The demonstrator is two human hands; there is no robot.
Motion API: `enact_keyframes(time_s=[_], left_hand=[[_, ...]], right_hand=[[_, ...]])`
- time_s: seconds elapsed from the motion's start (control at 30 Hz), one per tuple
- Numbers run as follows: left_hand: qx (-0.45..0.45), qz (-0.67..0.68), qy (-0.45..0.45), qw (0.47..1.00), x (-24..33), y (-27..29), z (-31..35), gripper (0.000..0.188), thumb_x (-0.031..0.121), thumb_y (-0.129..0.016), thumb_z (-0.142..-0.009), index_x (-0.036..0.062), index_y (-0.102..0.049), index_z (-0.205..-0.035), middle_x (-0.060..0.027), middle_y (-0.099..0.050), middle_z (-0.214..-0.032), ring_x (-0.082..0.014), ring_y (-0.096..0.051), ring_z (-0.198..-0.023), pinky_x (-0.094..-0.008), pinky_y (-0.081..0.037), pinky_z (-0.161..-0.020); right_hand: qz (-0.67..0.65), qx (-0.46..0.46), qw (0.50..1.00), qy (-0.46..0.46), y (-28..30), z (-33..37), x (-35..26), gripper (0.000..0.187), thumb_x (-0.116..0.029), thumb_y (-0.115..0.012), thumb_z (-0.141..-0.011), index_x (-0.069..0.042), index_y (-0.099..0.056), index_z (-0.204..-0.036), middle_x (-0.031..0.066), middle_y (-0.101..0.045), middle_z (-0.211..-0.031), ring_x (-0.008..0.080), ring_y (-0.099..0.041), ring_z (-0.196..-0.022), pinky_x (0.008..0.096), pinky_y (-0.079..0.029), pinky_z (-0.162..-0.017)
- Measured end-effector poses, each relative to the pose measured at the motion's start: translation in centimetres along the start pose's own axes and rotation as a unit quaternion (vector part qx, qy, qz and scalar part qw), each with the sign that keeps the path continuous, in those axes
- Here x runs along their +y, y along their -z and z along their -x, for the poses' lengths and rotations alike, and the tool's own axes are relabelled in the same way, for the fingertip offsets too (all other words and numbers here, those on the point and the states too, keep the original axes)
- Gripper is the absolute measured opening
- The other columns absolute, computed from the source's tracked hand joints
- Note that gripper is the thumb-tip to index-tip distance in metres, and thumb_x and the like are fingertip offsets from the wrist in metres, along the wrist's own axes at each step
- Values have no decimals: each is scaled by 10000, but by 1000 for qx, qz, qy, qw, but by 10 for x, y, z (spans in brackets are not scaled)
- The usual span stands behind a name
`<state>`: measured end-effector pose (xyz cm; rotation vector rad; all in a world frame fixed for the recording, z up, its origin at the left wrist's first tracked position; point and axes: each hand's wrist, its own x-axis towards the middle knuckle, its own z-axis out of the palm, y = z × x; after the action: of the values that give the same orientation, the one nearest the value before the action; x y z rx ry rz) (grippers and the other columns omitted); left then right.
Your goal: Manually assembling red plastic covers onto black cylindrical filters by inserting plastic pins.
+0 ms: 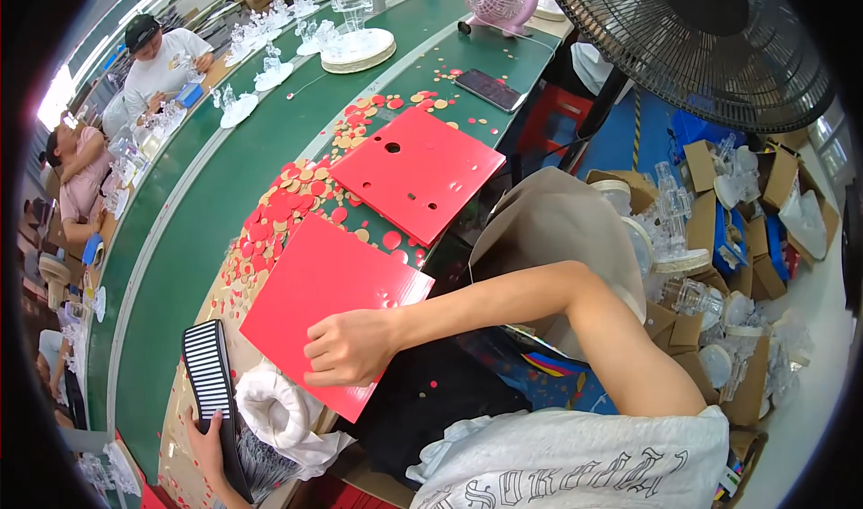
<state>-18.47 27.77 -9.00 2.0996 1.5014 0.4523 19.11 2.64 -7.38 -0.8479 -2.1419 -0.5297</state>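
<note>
A stack of flat red square cardboard sheets (319, 302) lies at the near edge of the worktable, one corner hanging over toward the person. The right hand (349, 349) rests on the lower part of that stack, fingers curled and pressing down on the top sheet, knuckles facing up. The left hand (209, 444) is lower and to the left, well apart from the right one, its fingers closed around the edge of a black and white striped rectangular block (209, 379) that stands tilted beside the stack. A crumpled white cloth (280, 415) lies between the two hands. Farther up the table sits a second red square sheet with punched round holes (418, 172), and around both sheets are scattered many small red and tan paper discs (292, 194). Beyond them a dark smartphone (490, 89) lies on the long green conveyor belt (225, 176).
</note>
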Motion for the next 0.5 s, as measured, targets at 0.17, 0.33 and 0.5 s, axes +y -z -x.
enact_keyframes(time_s=[0.17, 0.33, 0.5], left_hand=[[-15, 3, 42, 999, -10, 12, -13, 791, 233, -835, -786, -48, -456, -1420, -87, -618, -920, -170, -582, -812, -294, -480, -735], [57, 31, -34, 997, -15, 37, -34, 631, 204, -850, -756, -68, -595, -1266, -124, -664, -1022, -193, -603, -888, -300, -481, -844], [62, 42, -38, 997, 15, 42, -30, 390, 172, -775, -859, -61, -640, -1141, -74, -660, -919, -124, -569, -803, -268, -461, -722]], right_hand=[[0, 28, 999, -20, -2, 6, -4, 118, -174, -636, -696, -84, -560, -697, 15, -548, -605, 186, -583, -645, 326, -454, -612], [-33, -14, 996, -84, 0, 7, -1, 150, -171, -646, -718, -42, -622, -791, 17, -547, -632, 184, -570, -652, 323, -447, -612], [-50, -84, 985, -145, -3, 13, -4, 117, -172, -658, -712, -75, -596, -737, 45, -612, -641, 236, -640, -713, 377, -498, -680]])
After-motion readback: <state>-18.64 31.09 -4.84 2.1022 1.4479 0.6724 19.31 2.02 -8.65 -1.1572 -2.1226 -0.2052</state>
